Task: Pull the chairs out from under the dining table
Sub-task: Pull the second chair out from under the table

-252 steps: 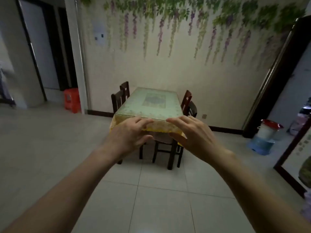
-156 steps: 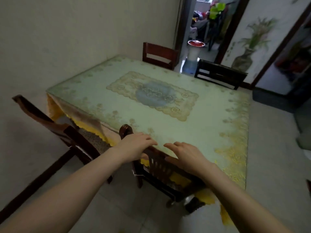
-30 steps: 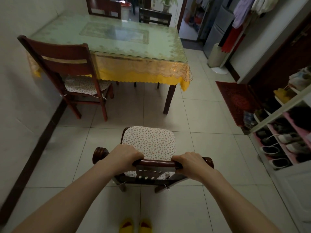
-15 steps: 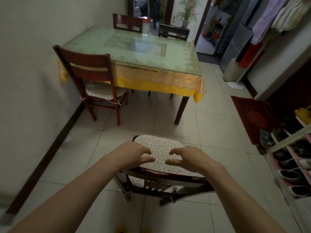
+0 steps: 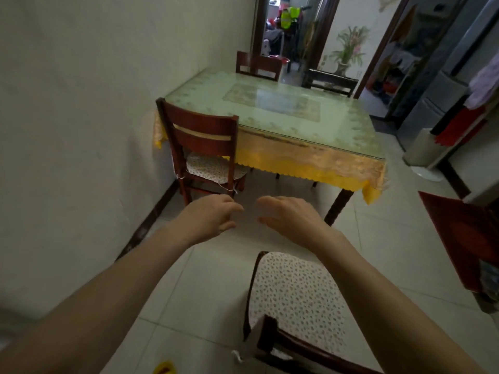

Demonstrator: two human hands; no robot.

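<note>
The dining table [image 5: 310, 147], under a glass top and a yellow lace cloth, stands against the left wall. One dark wooden chair [image 5: 205, 147] sits at its near left corner, partly pulled out, with a spotted cushion. A second chair [image 5: 294, 292] with the same cushion stands free on the tiles below my arms, well clear of the table. At the far end of the table stand two more chairs, a red-brown one [image 5: 258, 64] and a dark one [image 5: 329, 83]. My left hand [image 5: 213, 218] and my right hand [image 5: 286, 217] hover empty, fingers spread, between the two near chairs.
The wall [image 5: 81, 117] runs along the left with a dark skirting board. A red mat [image 5: 464, 233] lies on the floor at right. A white bin [image 5: 424, 147] and hanging clothes are at the far right. Open doorways lie beyond the table.
My hands have let go of the near chair's backrest and risen forward, away from it. The view has moved closer to the table and the other near chair.
</note>
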